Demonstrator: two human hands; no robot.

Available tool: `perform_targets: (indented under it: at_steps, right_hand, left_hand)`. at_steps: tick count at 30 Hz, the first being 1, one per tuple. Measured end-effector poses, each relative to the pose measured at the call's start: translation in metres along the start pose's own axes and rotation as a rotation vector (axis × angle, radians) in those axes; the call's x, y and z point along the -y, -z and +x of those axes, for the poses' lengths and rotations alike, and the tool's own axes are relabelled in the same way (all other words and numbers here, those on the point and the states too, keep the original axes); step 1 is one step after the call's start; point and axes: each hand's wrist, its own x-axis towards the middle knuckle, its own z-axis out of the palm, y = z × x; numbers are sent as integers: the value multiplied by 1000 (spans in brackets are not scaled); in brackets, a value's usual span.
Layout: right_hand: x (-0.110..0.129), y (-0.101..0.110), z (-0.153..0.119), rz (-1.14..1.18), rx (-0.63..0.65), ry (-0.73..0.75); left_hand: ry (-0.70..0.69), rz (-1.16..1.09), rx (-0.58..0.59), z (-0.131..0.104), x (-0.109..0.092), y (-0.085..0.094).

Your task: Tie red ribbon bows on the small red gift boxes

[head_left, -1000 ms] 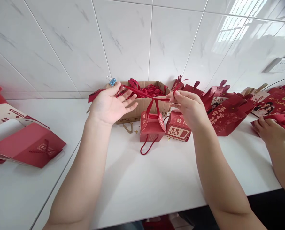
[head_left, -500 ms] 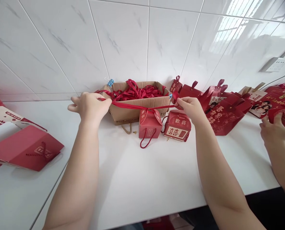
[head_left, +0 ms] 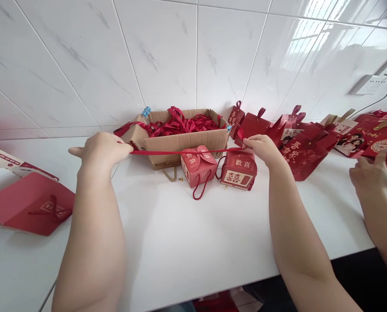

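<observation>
1. a white wall of grey-veined tiles (head_left: 167, 56) fills the back, cut off by the upper edge.
2. below it, a smooth white table (head_left: 180, 247); the forearms hide part of its surface.
3. an open brown cardboard box (head_left: 187, 142) stands against the wall, heaped with a tangle of red fabric ribbons (head_left: 188, 124) – its floor is out of sight.
4. at left lies an open red card carton (head_left: 24, 195), cut off by the left edge and partly covered by the left forearm.
5. at right, red printed paper gift bags (head_left: 306, 151) overlap, so their number is hard to make out; a co-worker's hand (head_left: 372, 175) rests by the outermost, its arm running out of frame.
6. the left hand (head_left: 104, 149) shows its back, one finger sticking out leftward; the others are closed on a ribbon's end, the fingertips hidden.
7. the right hand (head_left: 260, 147) pinches the other side between thumb and fingers.
8. a small red cube-shaped card box (head_left: 196, 167) sits between the hands, before the cardboard box; a similar red card box (head_left: 239, 171) stands just beside it.
9. the narrow red ribbon (head_left: 156, 152) stretches taut over the first one's lid – whether knotted there, i cannot tell.
</observation>
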Motion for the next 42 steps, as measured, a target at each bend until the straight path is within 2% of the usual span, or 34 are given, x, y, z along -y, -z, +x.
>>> perform_targets:
  at_steps: [3, 5, 10, 13, 15, 17, 18, 19, 21, 22, 24, 25, 28, 29, 31, 34, 37, 42]
  right_hand:
    - [4, 5, -3, -18, 31, -47]
    - [12, 11, -8, -39, 51, -79]
    - [35, 33, -30, -155, 147, -84]
    - [42, 44, -43, -167, 209, -42]
    - [42, 48, -48, -180, 228, 4]
    - [41, 50, -52, -196, 260, 55]
    - [41, 50, -53, -204, 253, 87]
    - [41, 49, -54, -211, 218, 125]
    - [45, 45, -58, -206, 76, 228]
    - [48, 42, -59, -196, 3, 289]
    - [55, 32, -63, -166, -45, 419]
    - [59, 26, -65, -153, -4, 479]
    - [67, 1, -68, -199, 263, 581]
    - [68, -7, -68, -243, 350, 580]
    - [71, -21, -68, -326, 477, 545]
    - [73, -33, -66, -426, 590, 462]
    - [74, -36, -64, -464, 603, 415]
    - [69, -34, -61, -392, 610, 491]
  left_hand:
    - [-40, 216, -170, 2, 4, 7]
    - [-71, 233, -155, 2, 4, 9]
    - [91, 353, -219, -6, -10, 10]
    - [65, 327, -229, -12, -23, 8]
    - [63, 335, -208, -18, -33, 3]
    - [119, 439, -141, -28, -47, -4]
    - [117, 487, -118, -34, -55, -8]
    - [47, 502, -112, -41, -64, -12]
    - [-140, 538, -190, -57, -84, -21]
    - [-191, 565, -217, -64, -94, -25]
    - [-250, 586, -114, -78, -111, -33]
    - [-267, 566, 18, -83, -117, -37]
    - [-266, 602, 468, -92, -125, -53]
    - [-241, 629, 574, -94, -125, -60]
    - [-183, 671, 706, -96, -122, -72]
    - [-156, 703, 790, -97, -117, -86]
    - [-160, 709, 803, -96, -116, -92]
    - [-165, 708, 823, -93, -116, -91]
